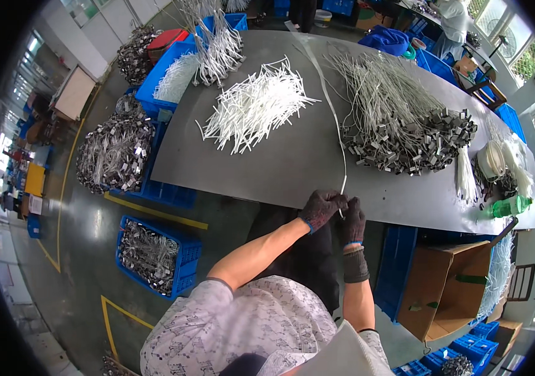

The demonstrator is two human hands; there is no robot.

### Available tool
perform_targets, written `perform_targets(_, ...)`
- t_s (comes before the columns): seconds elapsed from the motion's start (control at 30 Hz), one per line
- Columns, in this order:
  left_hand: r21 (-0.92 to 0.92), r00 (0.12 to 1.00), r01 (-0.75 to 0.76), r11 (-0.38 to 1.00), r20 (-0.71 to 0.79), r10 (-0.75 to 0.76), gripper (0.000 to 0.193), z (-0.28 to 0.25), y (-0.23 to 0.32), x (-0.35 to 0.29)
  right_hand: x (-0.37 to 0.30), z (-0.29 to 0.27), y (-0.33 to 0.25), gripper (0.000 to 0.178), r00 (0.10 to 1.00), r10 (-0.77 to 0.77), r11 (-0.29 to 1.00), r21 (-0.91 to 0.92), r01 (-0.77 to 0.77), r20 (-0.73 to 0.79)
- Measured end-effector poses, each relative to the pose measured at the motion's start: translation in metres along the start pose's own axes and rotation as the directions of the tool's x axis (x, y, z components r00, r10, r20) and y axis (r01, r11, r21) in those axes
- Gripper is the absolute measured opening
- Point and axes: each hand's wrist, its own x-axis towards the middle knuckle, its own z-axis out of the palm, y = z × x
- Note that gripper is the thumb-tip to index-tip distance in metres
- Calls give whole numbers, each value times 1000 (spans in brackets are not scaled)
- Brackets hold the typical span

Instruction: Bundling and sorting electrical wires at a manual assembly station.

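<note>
My gloved left hand (324,208) and gloved right hand (354,223) meet at the table's near edge, both closed on a thin wire with a white sleeve (344,184) over it. Fingers hide the exact grip; a short white end shows below them. From there the long pale wire (329,100) runs up across the grey table (267,166) to its far edge. To its left lies a heap of short white sleeves (256,105). Right of the wire spreads a big bundle of wires with small dark metallic blocks (408,141) at their near ends.
Blue crates (183,250) with wire parts stand left of and below the table. A cardboard box (440,288) sits below its right side. A green bottle (510,207) and a wire spool (491,159) are at the right end. Another person (452,25) is at the far right.
</note>
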Motion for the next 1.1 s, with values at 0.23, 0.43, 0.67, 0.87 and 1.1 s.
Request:
perform_targets(0.23,117,988,-75,990,-127,90,31,-10,-5,16,39,17,-3,36,778,479,503,599,-623,406)
perform_targets(0.43,-50,967,254,966,45,-251,32,-48,-17,71,65,4,34,42,735,658,552,559,-619,165)
perform_targets(0.67,884,960,176,433,-251,122,26,-155,-8,83,113,-24,101,63,619,774,602,457,-655,-132)
perform_targets(0.87,765,679,627,145,-629,379,30,-260,-17,109,131,-23,116,54,510,860,395,677,-621,-34)
perform_targets(1.1,762,767,625,169,-640,48,30,-282,-9,112,126,-1,132,30,601,674,-76,849,-523,431)
